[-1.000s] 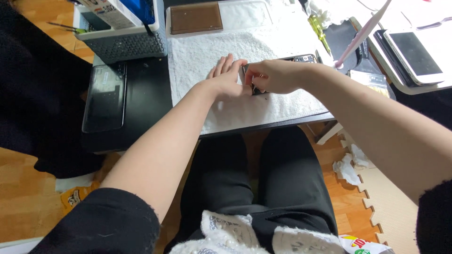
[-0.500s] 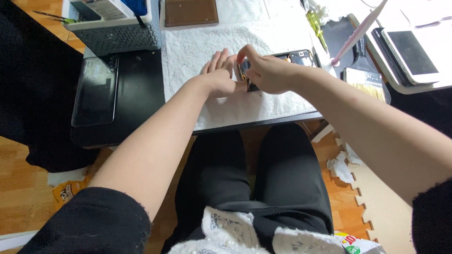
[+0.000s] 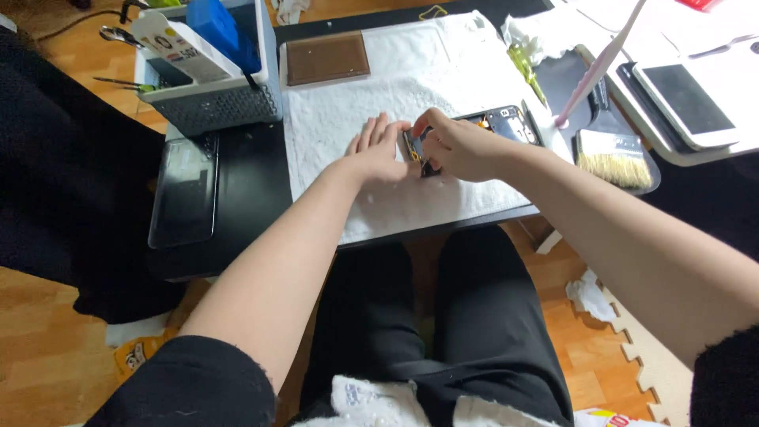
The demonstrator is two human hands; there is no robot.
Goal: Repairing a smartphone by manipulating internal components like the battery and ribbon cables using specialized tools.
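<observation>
An opened black phone point(image 3: 506, 124) with its inner parts showing lies on a white towel point(image 3: 371, 87) on a low black table. My left hand point(image 3: 378, 150) lies flat on the towel, fingers spread, pressing at the phone's left end. My right hand point(image 3: 458, 146) is curled over the same end of the phone, its fingertips pinched at the edge. Whether it holds a small tool or part there is hidden by the fingers.
A brown flat pad point(image 3: 327, 58) lies at the towel's far end. A grey basket point(image 3: 213, 87) with tools stands at the back left, a dark phone point(image 3: 183, 192) lies left of the towel. A brush point(image 3: 613, 162) and a white phone point(image 3: 686, 93) are at the right.
The camera view has shifted. Both hands stay on the phone's left end; my right hand's fingers have closed more tightly over it.
</observation>
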